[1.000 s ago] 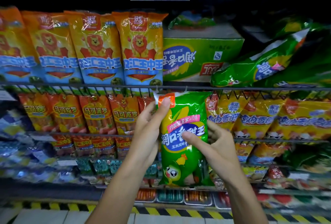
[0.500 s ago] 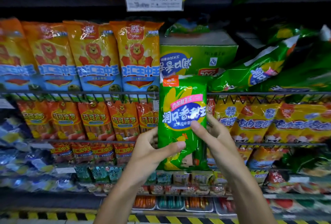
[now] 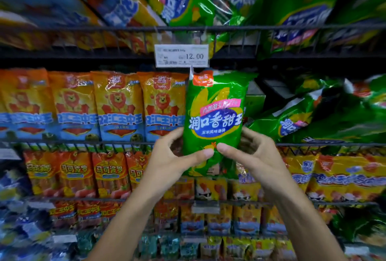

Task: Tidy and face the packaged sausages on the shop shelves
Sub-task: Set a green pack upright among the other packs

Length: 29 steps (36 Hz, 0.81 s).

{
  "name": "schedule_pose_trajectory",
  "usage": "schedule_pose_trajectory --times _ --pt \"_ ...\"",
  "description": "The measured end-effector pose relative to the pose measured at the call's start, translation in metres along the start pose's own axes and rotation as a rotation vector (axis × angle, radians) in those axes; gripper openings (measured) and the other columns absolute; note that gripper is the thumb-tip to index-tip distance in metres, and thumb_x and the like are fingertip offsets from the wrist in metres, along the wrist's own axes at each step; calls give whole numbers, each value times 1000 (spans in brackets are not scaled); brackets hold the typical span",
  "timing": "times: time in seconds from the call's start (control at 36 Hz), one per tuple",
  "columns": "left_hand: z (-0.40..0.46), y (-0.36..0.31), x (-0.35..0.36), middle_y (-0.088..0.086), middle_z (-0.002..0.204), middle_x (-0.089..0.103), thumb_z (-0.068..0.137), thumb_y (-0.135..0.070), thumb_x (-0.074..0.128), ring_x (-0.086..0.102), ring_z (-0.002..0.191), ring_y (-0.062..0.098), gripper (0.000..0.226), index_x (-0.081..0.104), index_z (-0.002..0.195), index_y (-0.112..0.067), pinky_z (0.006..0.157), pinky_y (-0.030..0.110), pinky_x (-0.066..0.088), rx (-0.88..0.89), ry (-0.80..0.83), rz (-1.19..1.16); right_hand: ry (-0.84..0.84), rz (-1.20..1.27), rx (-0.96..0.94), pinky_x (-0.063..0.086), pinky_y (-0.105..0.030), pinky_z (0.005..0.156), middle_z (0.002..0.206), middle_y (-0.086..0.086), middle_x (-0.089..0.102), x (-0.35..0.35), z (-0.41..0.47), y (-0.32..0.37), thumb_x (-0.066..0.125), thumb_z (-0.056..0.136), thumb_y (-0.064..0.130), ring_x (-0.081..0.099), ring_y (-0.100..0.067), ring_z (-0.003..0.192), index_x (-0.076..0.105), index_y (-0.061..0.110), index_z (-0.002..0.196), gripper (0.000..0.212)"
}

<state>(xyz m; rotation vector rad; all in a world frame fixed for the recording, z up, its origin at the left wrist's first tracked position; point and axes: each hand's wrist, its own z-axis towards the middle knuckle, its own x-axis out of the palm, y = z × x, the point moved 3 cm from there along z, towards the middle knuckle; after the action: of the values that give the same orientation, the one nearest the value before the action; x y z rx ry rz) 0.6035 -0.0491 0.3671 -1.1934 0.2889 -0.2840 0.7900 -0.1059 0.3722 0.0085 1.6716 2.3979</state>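
A green sausage pack (image 3: pixel 215 118) with a corn picture stands upright in front of the middle shelf, label facing me. My left hand (image 3: pixel 173 160) grips its lower left edge, thumb across the front. My right hand (image 3: pixel 254 156) grips its lower right edge, thumb meeting the other near the pack's bottom. The pack's top reaches just under the white price tag (image 3: pixel 181 55). To its left, a row of orange-and-blue sausage packs (image 3: pixel 117 106) stands faced on the same shelf.
Green packs (image 3: pixel 296 118) lie tumbled on the shelf to the right. A green carton (image 3: pixel 253 102) sits behind the held pack. A wire rail (image 3: pixel 83 142) fronts the shelf. Orange packs (image 3: pixel 77 173) fill the shelf below, and more packs hang on the shelf above.
Both hands have raised the green pack from the lower shelf level up in front of the middle shelf. My left hand slid from the pack's top to its lower edge. The view tilted upward.
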Motion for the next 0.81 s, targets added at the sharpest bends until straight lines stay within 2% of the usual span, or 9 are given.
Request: schedule_pose_trajectory --times 0.06,0.14,0.28,0.42,0.53,0.67,0.81 --pt "13 -11 -3 -8 115 77 75 -22 87 71 111 12 51 70 122 -20 90 25 57 75 -37 34 -28 0 -55 58 -31 91 112 2 78 -4 14 7 78 83 10 73 -15 107 71 9 118 36" --pt "29 -20 -9 -7 114 77 79 -25 83 72 109 13 49 68 125 -19 83 23 57 119 -86 20 -45 -33 -116 58 -31 95 114 2 77 -7 31 16 79 84 10 73 -15 110 70 7 119 36" --pt "42 -26 -17 -13 113 76 83 -21 82 70 109 4 46 67 127 -21 94 22 56 174 -103 111 -72 -133 -147 57 -29 95 115 3 77 -10 47 20 80 86 9 73 -10 108 68 6 121 38" --pt "53 -18 -25 -7 114 77 82 -15 84 71 110 5 48 68 127 -13 99 28 56 164 -114 181 -72 -196 -128 53 -42 105 120 6 75 -9 58 14 84 82 14 70 -11 113 66 12 124 46" --pt "59 -12 -25 -10 111 76 81 -17 86 70 106 0 47 68 125 -12 95 17 53 184 -129 249 -74 -226 -125 53 -42 104 119 5 75 -9 65 9 84 82 10 70 -10 112 64 13 126 48" --pt "64 -7 -22 -13 109 75 80 -17 87 70 101 -2 49 67 125 -16 88 10 51 199 -137 291 -51 -273 -102 53 -44 104 120 4 75 -13 73 3 84 83 16 70 -13 114 61 15 128 51" --pt "65 3 -15 -16 110 72 84 -15 84 67 101 -9 47 64 127 -17 85 6 48 146 -78 314 -12 -378 -94 55 -24 97 117 8 74 -18 72 -3 82 85 16 69 -2 108 59 16 128 48"
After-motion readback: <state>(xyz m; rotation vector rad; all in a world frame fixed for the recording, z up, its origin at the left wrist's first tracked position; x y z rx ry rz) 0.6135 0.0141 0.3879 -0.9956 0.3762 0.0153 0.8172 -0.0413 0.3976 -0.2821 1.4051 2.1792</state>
